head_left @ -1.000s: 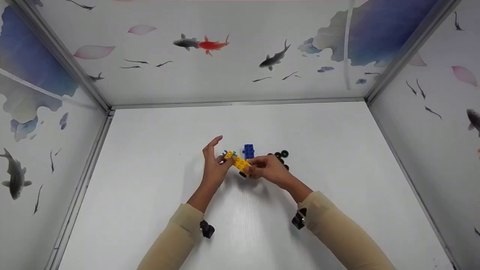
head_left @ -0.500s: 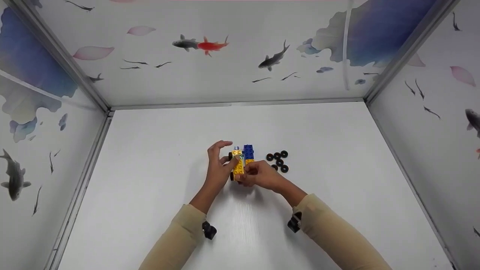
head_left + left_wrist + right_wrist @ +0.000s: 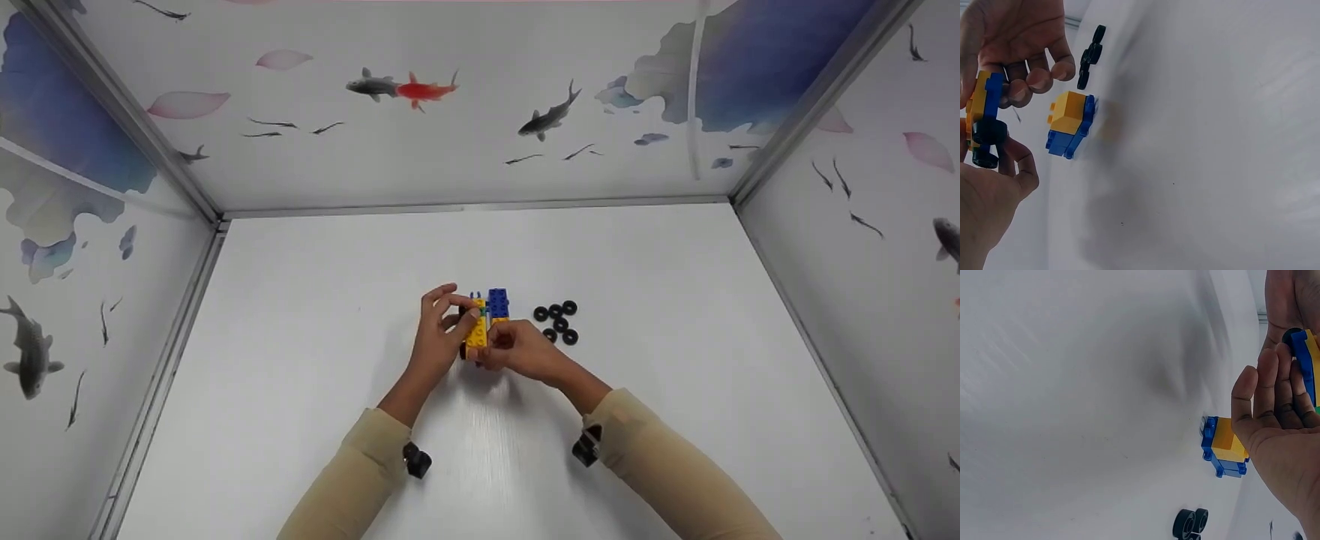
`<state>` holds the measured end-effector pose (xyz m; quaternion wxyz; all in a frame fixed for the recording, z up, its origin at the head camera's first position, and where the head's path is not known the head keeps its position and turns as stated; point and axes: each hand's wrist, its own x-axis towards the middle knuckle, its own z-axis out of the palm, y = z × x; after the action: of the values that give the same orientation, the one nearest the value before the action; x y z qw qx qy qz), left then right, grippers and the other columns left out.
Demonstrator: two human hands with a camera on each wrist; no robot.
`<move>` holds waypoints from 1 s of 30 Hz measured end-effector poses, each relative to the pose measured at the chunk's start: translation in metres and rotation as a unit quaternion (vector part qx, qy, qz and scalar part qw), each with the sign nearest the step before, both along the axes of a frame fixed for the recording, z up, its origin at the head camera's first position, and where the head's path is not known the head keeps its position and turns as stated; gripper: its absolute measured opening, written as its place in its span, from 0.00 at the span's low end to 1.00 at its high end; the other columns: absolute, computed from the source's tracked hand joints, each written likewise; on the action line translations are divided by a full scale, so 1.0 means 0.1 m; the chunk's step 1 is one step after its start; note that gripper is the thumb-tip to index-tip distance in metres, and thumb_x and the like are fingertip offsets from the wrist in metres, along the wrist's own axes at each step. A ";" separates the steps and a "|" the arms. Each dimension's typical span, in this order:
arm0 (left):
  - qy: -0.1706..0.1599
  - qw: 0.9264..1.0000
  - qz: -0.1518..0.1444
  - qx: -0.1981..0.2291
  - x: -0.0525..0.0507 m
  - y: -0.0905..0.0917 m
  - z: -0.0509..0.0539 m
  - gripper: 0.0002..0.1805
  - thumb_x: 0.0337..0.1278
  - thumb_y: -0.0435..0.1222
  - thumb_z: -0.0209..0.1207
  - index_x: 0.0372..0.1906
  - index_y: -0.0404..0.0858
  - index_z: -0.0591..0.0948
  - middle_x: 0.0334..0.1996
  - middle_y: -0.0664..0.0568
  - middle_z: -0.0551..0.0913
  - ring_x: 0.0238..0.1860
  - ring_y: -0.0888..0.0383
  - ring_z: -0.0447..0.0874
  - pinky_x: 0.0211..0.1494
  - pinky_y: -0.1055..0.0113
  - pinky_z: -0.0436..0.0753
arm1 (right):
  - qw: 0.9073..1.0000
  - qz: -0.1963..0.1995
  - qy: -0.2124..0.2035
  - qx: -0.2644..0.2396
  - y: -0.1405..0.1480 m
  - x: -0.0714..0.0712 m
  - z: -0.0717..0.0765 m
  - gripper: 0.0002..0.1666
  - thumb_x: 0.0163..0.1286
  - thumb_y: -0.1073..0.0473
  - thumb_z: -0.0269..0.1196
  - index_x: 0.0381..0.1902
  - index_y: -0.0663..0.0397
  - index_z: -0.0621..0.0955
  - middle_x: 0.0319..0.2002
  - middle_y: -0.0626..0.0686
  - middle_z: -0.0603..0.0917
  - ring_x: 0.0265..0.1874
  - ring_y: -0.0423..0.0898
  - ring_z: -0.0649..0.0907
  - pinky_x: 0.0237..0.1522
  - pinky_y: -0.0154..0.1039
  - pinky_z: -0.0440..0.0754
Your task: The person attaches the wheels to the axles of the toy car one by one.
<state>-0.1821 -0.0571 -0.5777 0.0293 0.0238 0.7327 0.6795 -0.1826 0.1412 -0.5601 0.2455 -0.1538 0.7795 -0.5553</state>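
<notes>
In the head view my left hand [image 3: 435, 334] grips a building-block car [image 3: 477, 335], yellow on top and blue beneath, by its left side and far part. My right hand [image 3: 529, 349] pinches the car's near end between thumb and fingers. The left wrist view shows black wheels [image 3: 989, 132] on the side facing my left hand; fingers hide part of the car. Just beyond my right hand a second block assembly [image 3: 497, 302], blue with a yellow sloped brick, rests on the table. The right wrist view has it below the held car.
Several loose black wheels [image 3: 560, 325] lie in a cluster on the white table [image 3: 637, 262], right of the second assembly. Walls [image 3: 465, 150] printed with fish enclose the table at the back and both sides.
The held car has turned from a slant to pointing straight away from me. My right hand has shifted left and nearer with it, uncovering the loose wheels. A left finger has lowered towards its far end.
</notes>
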 end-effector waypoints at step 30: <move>-0.049 0.993 -0.102 0.035 0.05 -0.15 -0.03 0.27 0.78 0.45 0.69 0.75 0.55 0.78 0.64 0.40 0.82 0.56 0.49 0.91 0.54 0.62 0.93 | 0.995 -0.011 0.075 0.069 0.13 -0.02 -0.02 0.17 0.72 0.47 0.78 0.47 0.52 0.90 0.42 0.50 0.92 0.39 0.43 0.84 0.42 0.35 0.82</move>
<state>-0.1774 -0.0720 -0.5806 0.1339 0.0658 0.6998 0.6986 -0.1844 0.1540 -0.5623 0.1903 -0.1695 0.8341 -0.4892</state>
